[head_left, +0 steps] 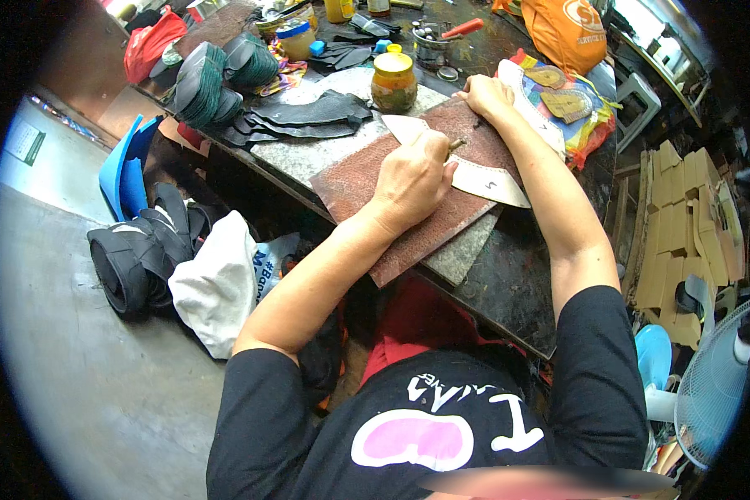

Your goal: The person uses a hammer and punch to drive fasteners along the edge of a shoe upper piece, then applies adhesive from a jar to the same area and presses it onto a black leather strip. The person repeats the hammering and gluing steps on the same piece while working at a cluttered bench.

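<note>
A reddish-brown sheet lies on a grey stone slab on the dark workbench. On the sheet rests a cream, sole-shaped paper template. My left hand is closed around a thin pen-like tool, whose tip touches the template's edge. My right hand lies flat at the sheet's far corner and presses it down, fingers spread.
A glass jar with a yellow lid stands just behind the sheet. Black cut pieces and stacked soles lie at the left. An orange bag, cardboard pieces, a fan and floor bundles surround the bench.
</note>
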Motion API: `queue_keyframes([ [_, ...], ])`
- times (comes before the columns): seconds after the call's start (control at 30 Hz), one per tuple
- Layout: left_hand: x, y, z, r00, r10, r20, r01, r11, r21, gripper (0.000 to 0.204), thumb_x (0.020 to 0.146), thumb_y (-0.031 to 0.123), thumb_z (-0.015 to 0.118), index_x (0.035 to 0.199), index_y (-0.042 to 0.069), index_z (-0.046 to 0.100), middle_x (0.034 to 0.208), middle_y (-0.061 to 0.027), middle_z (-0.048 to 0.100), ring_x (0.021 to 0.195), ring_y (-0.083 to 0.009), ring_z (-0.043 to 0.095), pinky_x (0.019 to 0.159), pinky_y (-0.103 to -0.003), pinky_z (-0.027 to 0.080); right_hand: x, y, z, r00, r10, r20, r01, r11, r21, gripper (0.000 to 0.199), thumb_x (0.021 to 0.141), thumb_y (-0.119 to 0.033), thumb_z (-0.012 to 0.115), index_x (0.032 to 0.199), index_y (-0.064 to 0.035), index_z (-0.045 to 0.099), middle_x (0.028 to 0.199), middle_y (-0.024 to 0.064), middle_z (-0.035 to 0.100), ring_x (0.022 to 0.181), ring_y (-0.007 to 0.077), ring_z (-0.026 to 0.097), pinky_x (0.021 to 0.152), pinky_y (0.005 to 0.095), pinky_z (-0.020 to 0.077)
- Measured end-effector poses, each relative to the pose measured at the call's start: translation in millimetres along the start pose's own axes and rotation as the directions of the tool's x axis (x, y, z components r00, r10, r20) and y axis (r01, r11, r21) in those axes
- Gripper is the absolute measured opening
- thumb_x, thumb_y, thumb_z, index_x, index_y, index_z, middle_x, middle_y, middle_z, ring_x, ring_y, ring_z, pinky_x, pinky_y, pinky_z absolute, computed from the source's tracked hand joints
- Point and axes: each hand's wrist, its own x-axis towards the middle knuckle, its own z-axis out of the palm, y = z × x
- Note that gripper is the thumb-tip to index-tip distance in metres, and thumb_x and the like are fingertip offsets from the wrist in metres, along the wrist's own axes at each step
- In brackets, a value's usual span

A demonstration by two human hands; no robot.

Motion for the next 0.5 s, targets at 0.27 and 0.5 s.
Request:
queue_keyframes([
  [0.27, -1, -4, 2, 1.0, -0.02, 0.001, 0.02, 1.0, -0.007, 0.029, 0.084, 0.016, 0.07, 0.101, 0.002, 0.05, 0.088, -0.0182, 0.058, 0.081, -0.0378, 0.061, 0.071, -0.045, 0.05, -17, 32, -64, 0.994, 0.025, -0.104, 0.087, 0.387, 0.918, 0.022, 0.08, -0.018, 0.067, 0.094, -0.0023, 0.062, 0.083, 0.0081, 0.067, 0.077, 0.015, 0.069, 0.067, 0.0349, 0.0544],
  [0.5, 3, 1, -6, 0.982, 0.014, -0.19, -0.026, 0.998, -0.058, 0.032, 0.083, 0.012, 0.073, 0.106, 0.003, 0.052, 0.098, -0.0139, 0.061, 0.08, -0.0275, 0.059, 0.072, -0.038, 0.05, -173, 66, -185, 0.84, -0.322, -0.437, 0.514, 0.729, 0.451, 0.03, 0.091, -0.002, 0.058, 0.121, 0.0006, 0.062, 0.108, 0.0055, 0.067, 0.092, 0.0089, 0.063, 0.08, 0.0228, 0.0522],
])
